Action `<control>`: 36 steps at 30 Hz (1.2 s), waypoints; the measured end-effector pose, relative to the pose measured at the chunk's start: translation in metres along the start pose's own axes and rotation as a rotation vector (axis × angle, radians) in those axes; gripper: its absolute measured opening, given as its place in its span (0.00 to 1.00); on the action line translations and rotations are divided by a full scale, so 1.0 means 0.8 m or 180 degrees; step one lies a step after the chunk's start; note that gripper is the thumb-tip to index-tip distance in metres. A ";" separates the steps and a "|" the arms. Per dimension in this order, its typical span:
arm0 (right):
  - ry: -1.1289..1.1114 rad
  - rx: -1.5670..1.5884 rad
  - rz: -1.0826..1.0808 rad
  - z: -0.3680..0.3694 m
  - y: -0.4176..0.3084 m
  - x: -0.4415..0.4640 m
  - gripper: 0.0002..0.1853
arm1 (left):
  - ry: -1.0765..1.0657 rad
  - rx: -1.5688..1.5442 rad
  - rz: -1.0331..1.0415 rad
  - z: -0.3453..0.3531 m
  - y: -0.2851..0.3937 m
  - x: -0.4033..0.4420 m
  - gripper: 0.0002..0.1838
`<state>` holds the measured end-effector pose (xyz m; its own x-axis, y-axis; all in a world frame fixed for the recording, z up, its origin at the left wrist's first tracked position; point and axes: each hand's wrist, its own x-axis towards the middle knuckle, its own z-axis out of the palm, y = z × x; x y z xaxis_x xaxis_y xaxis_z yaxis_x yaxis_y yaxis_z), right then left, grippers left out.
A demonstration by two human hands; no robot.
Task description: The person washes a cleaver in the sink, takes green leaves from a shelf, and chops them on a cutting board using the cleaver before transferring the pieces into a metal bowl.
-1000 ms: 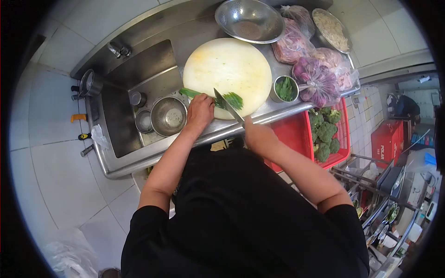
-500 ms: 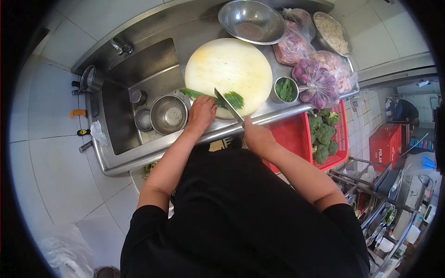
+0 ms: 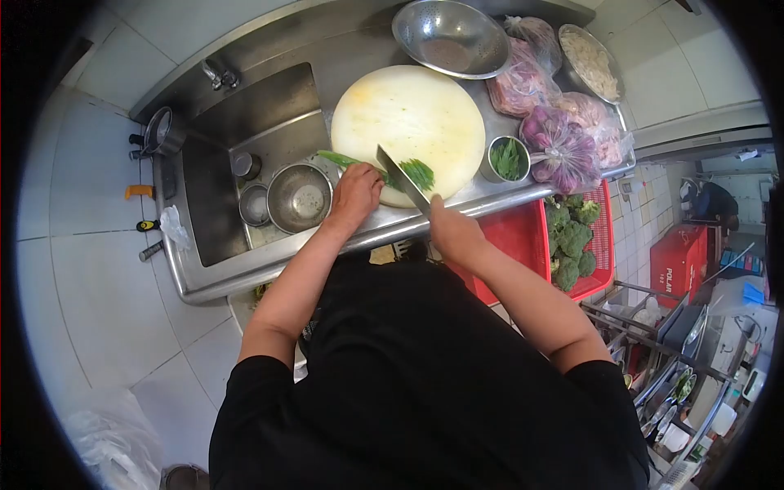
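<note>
A round, pale cutting board (image 3: 404,110) lies on the steel counter. At its near edge my left hand (image 3: 357,194) is closed over a bunch of long green leaves (image 3: 332,158), whose ends stick out to the left. My right hand (image 3: 452,231) grips a kitchen knife (image 3: 402,179), its blade slanting up and left across the board beside my left fingertips. Cut green pieces (image 3: 419,174) lie just right of the blade. A metal cup (image 3: 496,169) holding more green leaves stands to the right of the board.
The sink (image 3: 219,204) at left holds a metal bowl (image 3: 299,198) and smaller containers. Behind the board sits a colander (image 3: 449,41). Bagged purple onions (image 3: 559,147), bagged meat (image 3: 521,80) and a filled bowl (image 3: 588,61) are at right. Below is a red crate (image 3: 603,233) with broccoli (image 3: 572,245).
The view has shifted slightly, so the board and counter appear a little to the right. Both hands keep their holds, and the knife stays beside the left fingertips.
</note>
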<state>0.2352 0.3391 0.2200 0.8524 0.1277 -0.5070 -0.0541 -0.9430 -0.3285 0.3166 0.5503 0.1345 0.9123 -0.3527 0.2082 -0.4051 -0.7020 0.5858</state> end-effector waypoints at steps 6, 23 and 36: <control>0.0166 -0.0059 -0.0390 -0.053 -0.044 0.048 0.12 | -0.0147 -0.0140 0.0211 0.008 0.003 -0.009 0.06; 0.0003 0.0138 -0.0356 -0.030 -0.028 0.001 0.14 | 0.0127 0.0150 0.0145 -0.007 -0.020 0.001 0.05; 0.0023 0.0076 -0.0278 -0.034 -0.038 0.014 0.13 | 0.0042 -0.0131 0.0171 -0.006 -0.005 -0.003 0.05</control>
<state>0.2608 0.3606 0.2461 0.8581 0.2068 -0.4700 0.0083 -0.9207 -0.3901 0.3163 0.5569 0.1357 0.8901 -0.3809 0.2503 -0.4510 -0.6562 0.6051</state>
